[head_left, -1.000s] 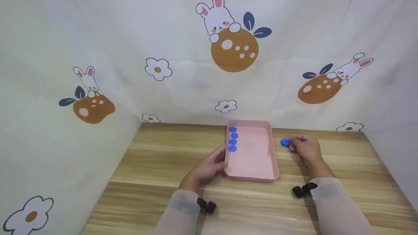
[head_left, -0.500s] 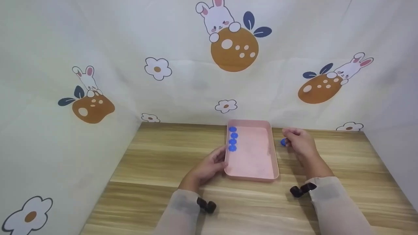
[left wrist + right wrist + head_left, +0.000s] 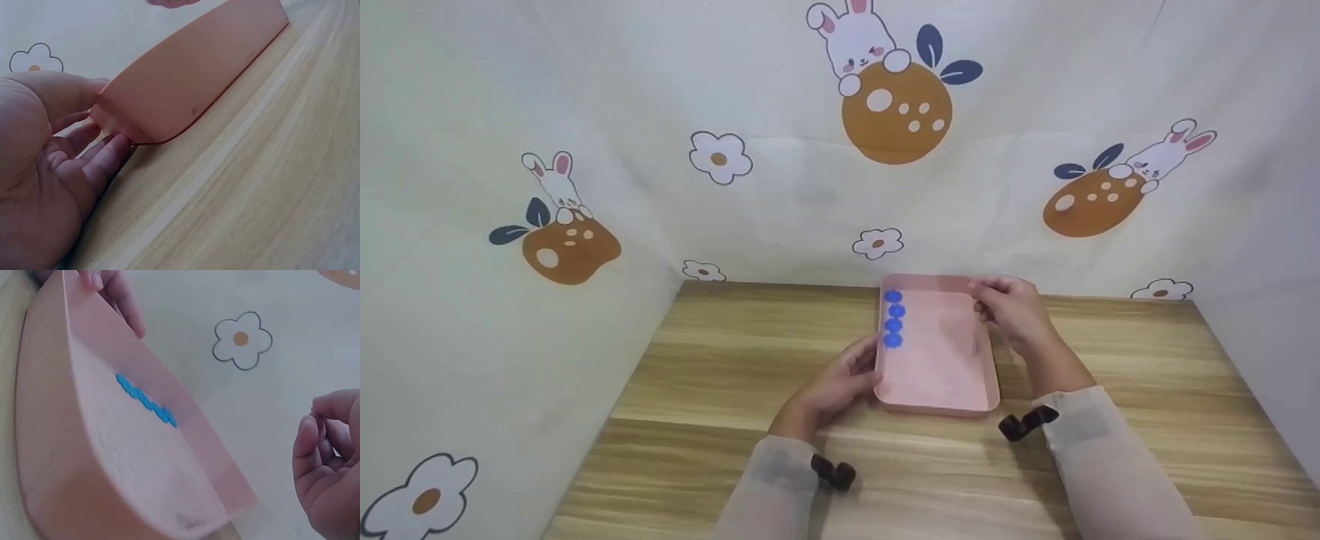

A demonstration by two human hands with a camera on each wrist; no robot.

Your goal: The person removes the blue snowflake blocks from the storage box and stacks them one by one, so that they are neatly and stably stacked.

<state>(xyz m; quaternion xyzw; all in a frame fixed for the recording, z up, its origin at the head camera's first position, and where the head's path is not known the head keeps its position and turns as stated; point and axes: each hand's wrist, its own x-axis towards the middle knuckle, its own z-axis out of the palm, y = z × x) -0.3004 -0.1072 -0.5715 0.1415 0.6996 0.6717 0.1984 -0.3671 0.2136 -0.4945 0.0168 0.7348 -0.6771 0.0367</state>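
Blue scalloped plastic-looking discs (image 3: 893,325), four, slightly staggered row along the left wall, far half of the pink shallow rectangular tray (image 3: 937,367) on the wood-grain tabletop (image 3: 735,360). Left hand (image 3: 842,384) grips tray's left side. Right hand (image 3: 1020,311) above far right corner, fingers curled, fingertips together; can't tell if it's holding anything.

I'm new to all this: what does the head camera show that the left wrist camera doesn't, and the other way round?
Only the head view shows the inside of the pink tray, with four blue flower-shaped pieces lined up along one side, and the rabbit prints.

Only the left wrist view shows the palm of the left hand and small dark marks on the tray's outer wall.

Both show the left hand holding the tray, the wooden tabletop and a flower print.
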